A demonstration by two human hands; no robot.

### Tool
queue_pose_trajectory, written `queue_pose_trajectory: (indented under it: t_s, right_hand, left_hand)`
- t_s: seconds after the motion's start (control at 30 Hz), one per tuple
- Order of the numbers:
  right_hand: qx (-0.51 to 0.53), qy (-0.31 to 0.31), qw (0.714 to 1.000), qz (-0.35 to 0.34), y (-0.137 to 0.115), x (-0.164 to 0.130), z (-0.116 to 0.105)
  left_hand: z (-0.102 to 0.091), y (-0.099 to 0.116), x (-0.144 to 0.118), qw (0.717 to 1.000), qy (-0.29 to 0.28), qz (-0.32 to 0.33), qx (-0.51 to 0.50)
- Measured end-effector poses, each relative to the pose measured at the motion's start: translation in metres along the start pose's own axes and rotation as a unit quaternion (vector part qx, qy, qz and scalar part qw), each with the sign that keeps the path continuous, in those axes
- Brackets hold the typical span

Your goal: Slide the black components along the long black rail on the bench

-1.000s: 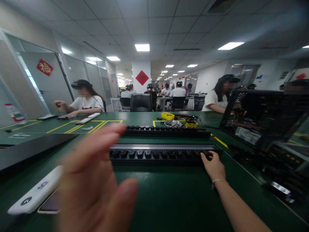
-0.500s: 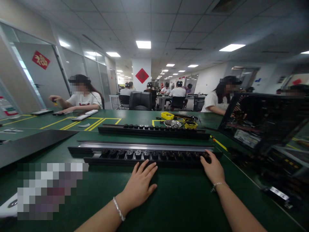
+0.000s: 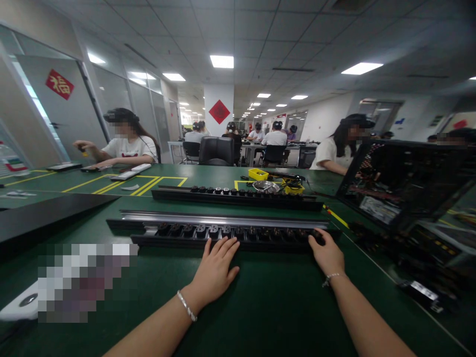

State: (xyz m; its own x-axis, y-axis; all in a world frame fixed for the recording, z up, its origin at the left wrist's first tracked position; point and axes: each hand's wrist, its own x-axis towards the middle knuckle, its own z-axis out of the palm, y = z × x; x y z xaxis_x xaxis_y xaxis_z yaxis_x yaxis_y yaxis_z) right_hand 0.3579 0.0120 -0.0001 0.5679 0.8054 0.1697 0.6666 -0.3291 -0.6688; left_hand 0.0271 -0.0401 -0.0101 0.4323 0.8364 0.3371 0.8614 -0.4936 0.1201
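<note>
I see a long black socket strip (image 3: 230, 234) with a silver rail, lying crosswise near the table's (image 3: 267, 307) front edge. My left hand (image 3: 215, 270) rests flat and released against it; my right hand (image 3: 327, 255) grips its right end.

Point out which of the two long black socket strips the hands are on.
The nearer socket strip: left hand and right hand touch it. The far strip lies untouched.
</note>
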Motion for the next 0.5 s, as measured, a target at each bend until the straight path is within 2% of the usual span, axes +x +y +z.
queue_pose_trajectory:
  t_s: [0.17, 0.5]
  right_hand:
    - [0.005, 0.032, 0.999, -0.017, 0.0062, 0.0036, 0.0018]
    - [0.009, 0.023, 1.000, -0.001, 0.0076, 0.0062, 0.0007]
  left_hand:
    - [-0.0002, -0.0007, 0.0003, 1.000, 0.003, -0.003, -0.012]
    - [-0.0030, -0.0010, 0.0012, 1.000, 0.010, -0.007, -0.018]
